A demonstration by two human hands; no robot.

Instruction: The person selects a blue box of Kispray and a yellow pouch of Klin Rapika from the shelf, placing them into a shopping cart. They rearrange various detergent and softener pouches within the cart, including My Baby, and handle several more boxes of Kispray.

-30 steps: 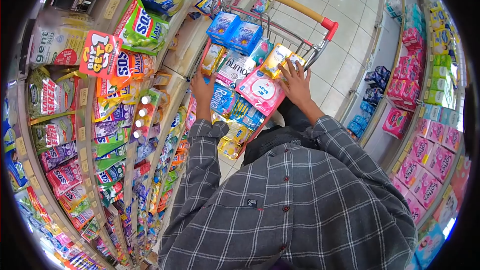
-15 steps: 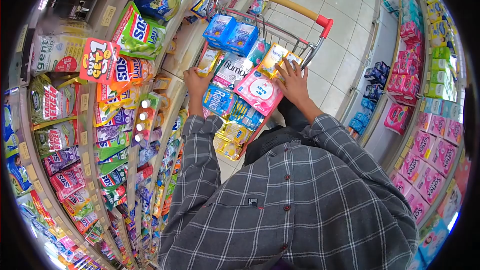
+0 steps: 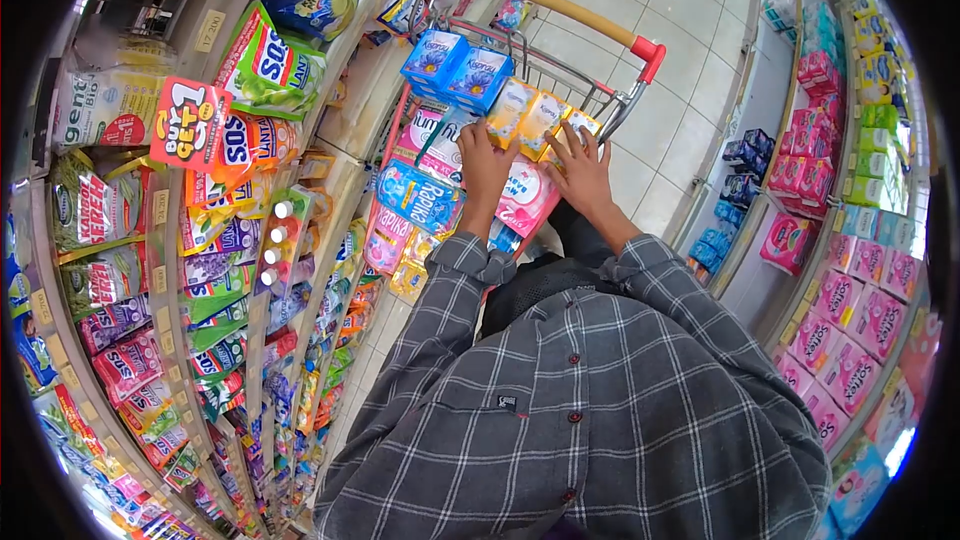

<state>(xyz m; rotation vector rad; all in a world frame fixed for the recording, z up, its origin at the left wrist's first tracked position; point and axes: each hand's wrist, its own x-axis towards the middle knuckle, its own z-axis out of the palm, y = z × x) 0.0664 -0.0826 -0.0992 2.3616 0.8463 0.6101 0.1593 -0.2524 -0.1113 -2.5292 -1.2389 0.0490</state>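
Observation:
A row of yellow and white boxes (image 3: 541, 120) stands on top of the goods in a shopping cart. My left hand (image 3: 484, 178) grips the near edge of the leftmost box (image 3: 512, 106), thumb and fingers closed at it. Spread over the right end of the row are the fingers of my right hand (image 3: 584, 178), touching the boxes. Two blue boxes (image 3: 460, 70) sit just behind. Below my hands lie a pink "My Baby" pack (image 3: 527, 195), a blue "Rapika" pack (image 3: 420, 196) and a pink Downy pack (image 3: 422, 135), partly covered by my left hand.
The cart's yellow handle (image 3: 545, 5) with red ends runs across the far side. Shelves of SOS pouches (image 3: 235, 140) and a "Buy 1 Get 1" sign (image 3: 190, 125) rise on the left. Softex packs (image 3: 850, 320) fill the right shelf. White floor tiles (image 3: 670, 80) lie between.
My left hand has moved right from the cart's left side, bringing a yellow box beside the others. My right hand stays near the boxes. The cart's goods appear shifted slightly left.

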